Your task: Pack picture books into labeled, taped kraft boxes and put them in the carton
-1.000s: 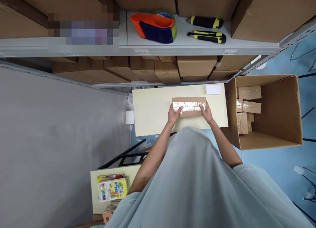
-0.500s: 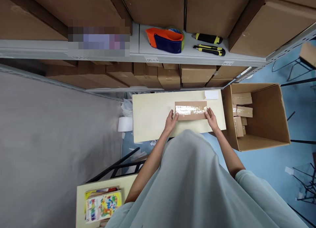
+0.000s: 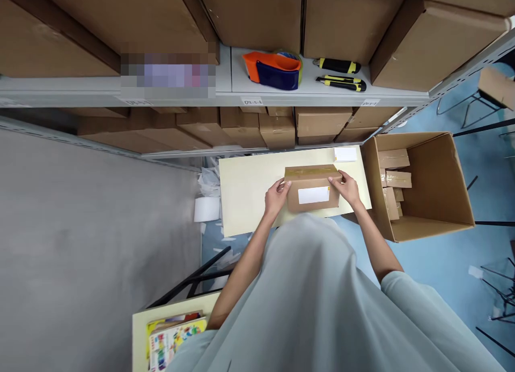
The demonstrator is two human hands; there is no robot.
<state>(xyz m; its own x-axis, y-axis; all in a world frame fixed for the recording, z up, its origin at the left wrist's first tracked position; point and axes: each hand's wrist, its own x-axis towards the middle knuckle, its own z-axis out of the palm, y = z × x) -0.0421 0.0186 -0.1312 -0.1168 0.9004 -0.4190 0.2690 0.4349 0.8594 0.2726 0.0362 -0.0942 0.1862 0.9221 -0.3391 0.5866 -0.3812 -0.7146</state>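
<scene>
1. A box (image 3: 309, 181) of plain brown cardboard, oblong and straight-edged, is held by its two ends between the fingers of both hands, at the near side of the table
2. By the left hand (image 3: 277, 196) the upper left corner is held, the thumb laid at the edge, the other fingers loosely curled with only a small gap left
3. By the right hand (image 3: 348, 189) the upper right corner is held, the thumb laid on the front and the forefinger bent around the end
4. Between the two thumbs the top is crossed by glossy tape (image 3: 311, 171), and just below them a smooth white label (image 3: 314, 195) is borne by the front
5. Beneath the fingers a flat, pale, matte table (image 3: 245, 195) is seen, and beyond the right fingers a white oblong block (image 3: 345, 154) is placed
6. To the right of the right fingers a deep, open cardboard carton (image 3: 438, 184) is partly filled with small taped boxes (image 3: 393, 158)
7. Well beyond the fingers, on a grey metal shelf (image 3: 235, 87), an orange and dark-blue dispenser (image 3: 277, 75) and two black-and-yellow knives (image 3: 337, 66) are laid
</scene>
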